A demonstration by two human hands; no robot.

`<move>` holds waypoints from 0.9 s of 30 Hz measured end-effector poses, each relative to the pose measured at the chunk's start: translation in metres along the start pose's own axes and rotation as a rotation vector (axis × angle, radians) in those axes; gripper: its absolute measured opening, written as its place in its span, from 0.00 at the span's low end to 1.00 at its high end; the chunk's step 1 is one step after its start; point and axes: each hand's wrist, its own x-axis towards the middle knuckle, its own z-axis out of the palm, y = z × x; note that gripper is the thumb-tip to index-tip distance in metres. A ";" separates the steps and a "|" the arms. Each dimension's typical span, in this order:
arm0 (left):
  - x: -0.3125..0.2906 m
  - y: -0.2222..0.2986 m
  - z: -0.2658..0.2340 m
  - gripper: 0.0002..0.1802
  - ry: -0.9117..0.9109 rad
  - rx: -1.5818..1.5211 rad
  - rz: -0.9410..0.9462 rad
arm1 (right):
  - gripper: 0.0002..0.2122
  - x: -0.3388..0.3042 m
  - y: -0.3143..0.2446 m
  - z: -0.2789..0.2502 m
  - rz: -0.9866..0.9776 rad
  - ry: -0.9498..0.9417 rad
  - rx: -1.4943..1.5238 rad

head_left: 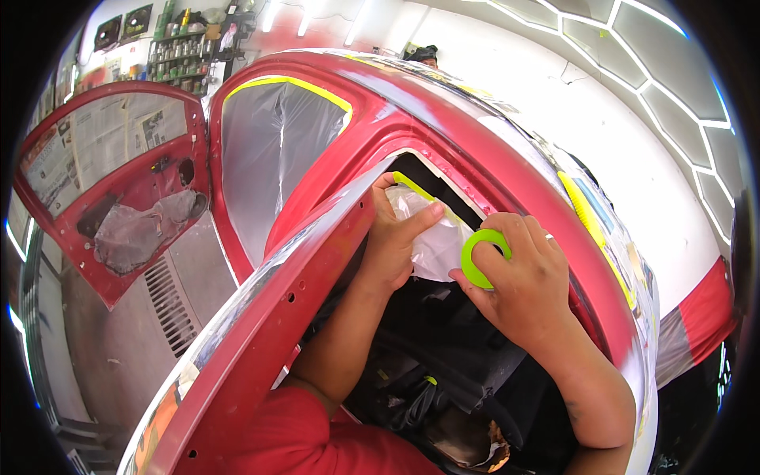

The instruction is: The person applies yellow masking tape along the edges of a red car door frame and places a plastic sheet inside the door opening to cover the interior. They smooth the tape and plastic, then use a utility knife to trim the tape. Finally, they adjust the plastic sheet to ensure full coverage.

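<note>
My right hand (522, 277) grips a roll of bright yellow-green masking tape (475, 269), fingers through and around its ring. My left hand (400, 237) pinches the edge of a thin translucent plastic sheet (439, 249), thumb on top. Along that sheet's upper edge runs a strip of yellow-green tape (413, 186). Both hands are at the upper corner of a door opening in a red car body (380, 119). Beside my left arm stands an open red car door (317, 273). The fingertips of my left hand are partly hidden by the sheet.
Plastic edged with yellow tape covers another door opening (277, 150). A second open door (119, 182) has newspaper over its window. The dark car interior (443, 348) lies below my hands. Shelves of cans (180, 59) stand at the back left; a floor grate (170, 305) is at left.
</note>
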 end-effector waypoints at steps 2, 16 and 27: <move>-0.001 -0.001 0.000 0.35 -0.028 -0.023 0.017 | 0.15 -0.001 0.000 -0.002 0.033 -0.005 0.024; 0.020 -0.023 -0.019 0.21 0.131 -0.405 -0.048 | 0.24 0.039 0.035 0.014 0.280 -0.140 0.341; 0.075 -0.038 -0.047 0.31 0.078 -0.525 -0.133 | 0.22 0.112 0.038 0.030 0.221 -0.302 0.221</move>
